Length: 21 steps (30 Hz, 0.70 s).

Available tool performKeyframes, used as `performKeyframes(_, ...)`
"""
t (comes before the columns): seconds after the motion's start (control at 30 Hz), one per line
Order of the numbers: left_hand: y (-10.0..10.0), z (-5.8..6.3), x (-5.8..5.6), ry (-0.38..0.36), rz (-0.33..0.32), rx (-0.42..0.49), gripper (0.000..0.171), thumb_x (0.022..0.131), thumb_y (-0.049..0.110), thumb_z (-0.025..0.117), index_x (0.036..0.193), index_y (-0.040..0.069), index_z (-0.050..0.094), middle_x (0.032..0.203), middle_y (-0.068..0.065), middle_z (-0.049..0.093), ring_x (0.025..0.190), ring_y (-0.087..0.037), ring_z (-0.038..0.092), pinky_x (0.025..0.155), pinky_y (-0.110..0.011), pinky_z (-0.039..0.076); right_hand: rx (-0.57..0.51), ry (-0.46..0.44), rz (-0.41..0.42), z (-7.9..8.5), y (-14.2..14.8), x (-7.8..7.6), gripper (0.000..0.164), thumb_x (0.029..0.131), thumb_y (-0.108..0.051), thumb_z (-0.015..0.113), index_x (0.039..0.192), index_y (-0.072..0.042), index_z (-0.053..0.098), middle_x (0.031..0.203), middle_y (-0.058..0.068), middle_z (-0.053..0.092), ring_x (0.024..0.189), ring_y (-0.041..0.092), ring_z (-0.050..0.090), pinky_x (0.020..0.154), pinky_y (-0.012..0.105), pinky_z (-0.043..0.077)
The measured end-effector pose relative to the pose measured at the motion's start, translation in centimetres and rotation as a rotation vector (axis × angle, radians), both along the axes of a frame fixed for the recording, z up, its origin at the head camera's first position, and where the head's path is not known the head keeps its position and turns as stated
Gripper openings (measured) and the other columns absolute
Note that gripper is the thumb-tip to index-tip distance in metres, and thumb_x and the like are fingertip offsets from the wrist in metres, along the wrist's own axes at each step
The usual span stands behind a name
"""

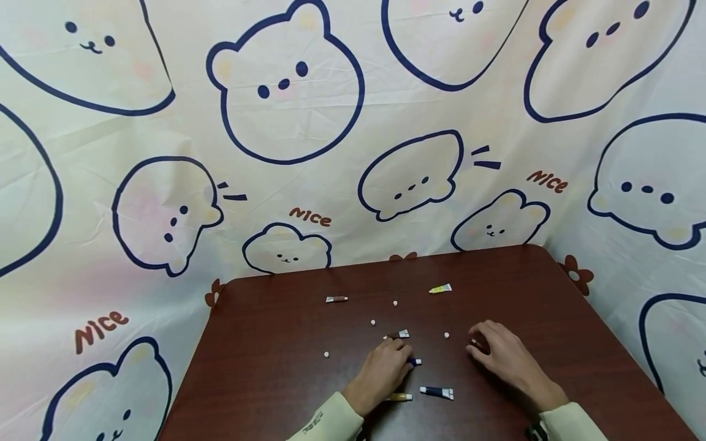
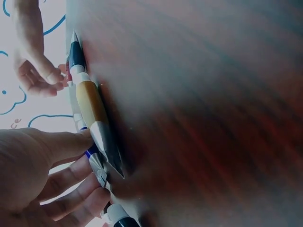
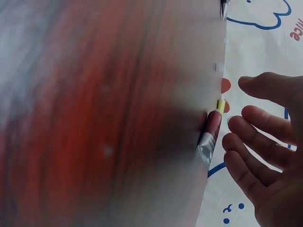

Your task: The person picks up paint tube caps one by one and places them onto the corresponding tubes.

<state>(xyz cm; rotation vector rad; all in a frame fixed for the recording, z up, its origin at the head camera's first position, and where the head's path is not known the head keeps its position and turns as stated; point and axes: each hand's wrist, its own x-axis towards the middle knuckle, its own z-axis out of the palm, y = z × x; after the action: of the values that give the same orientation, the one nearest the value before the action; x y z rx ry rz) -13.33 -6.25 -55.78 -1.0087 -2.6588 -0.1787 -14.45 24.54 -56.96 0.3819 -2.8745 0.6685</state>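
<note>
My left hand (image 1: 384, 369) pinches a small blue paint tube (image 1: 415, 362) between thumb and fingers, low over the table; the left wrist view shows the blue tube (image 2: 93, 151) there. Just beyond those fingers lies a dark brown tube (image 1: 398, 334). An ochre tube (image 1: 401, 397) sits close to the left wrist, partly hidden by it, with a navy tube (image 1: 437, 392) to its right. Over on the right, my right hand (image 1: 507, 355) has loosely bent, spread fingers above a dark red tube (image 3: 211, 132), which lies on the table apart from the fingertips.
A brown tube (image 1: 337, 299) and a yellow tube (image 1: 440, 288) lie farther back on the dark wooden table (image 1: 265, 380). Several small white pieces, like this one (image 1: 326, 354), are scattered between. A bear-patterned cloth (image 1: 287, 122) hangs along the table's back and sides.
</note>
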Motion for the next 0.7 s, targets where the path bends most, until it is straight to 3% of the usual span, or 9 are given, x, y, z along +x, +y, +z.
performKeyframes(0.27, -0.2, -0.1, 0.1, 0.032, 0.003, -0.010, 0.018, 0.094, 0.031, 0.087, 0.096, 0.020, 0.074, 0.100, 0.007, 0.073, 0.091, -0.010, 0.064, 0.077, -0.022, 0.056, 0.020, 0.015, 0.009, -0.3, 0.7, 0.1, 0.028, 0.089, -0.023, 0.091, 0.109, -0.017, 0.073, 0.103, -0.004, 0.068, 0.090, 0.011, 0.059, 0.078, 0.041, 0.056)
performKeyframes(0.4, -0.6, 0.4, 0.3, 0.022, 0.003, 0.019, 0.016, 0.095, 0.029, 0.086, 0.097, 0.020, 0.074, 0.099, 0.008, 0.072, 0.089, -0.009, 0.063, 0.075, -0.020, 0.055, 0.031, 0.022, 0.019, -0.5, 0.9, 0.1, 0.029, 0.088, -0.024, 0.092, 0.110, -0.016, 0.074, 0.103, -0.003, 0.068, 0.092, 0.013, 0.061, 0.080, 0.043, 0.057)
performKeyframes(0.7, -3.0, 1.1, 0.1, 0.044, 0.055, 0.085, 0.013, 0.095, 0.024, 0.086, 0.098, 0.017, 0.076, 0.094, 0.005, 0.071, 0.086, -0.012, 0.065, 0.073, -0.024, 0.058, 0.050, 0.008, 0.037, -0.7, 1.2, 0.0, 0.030, 0.087, -0.026, 0.093, 0.110, -0.015, 0.076, 0.104, -0.002, 0.069, 0.092, 0.015, 0.063, 0.080, 0.044, 0.057)
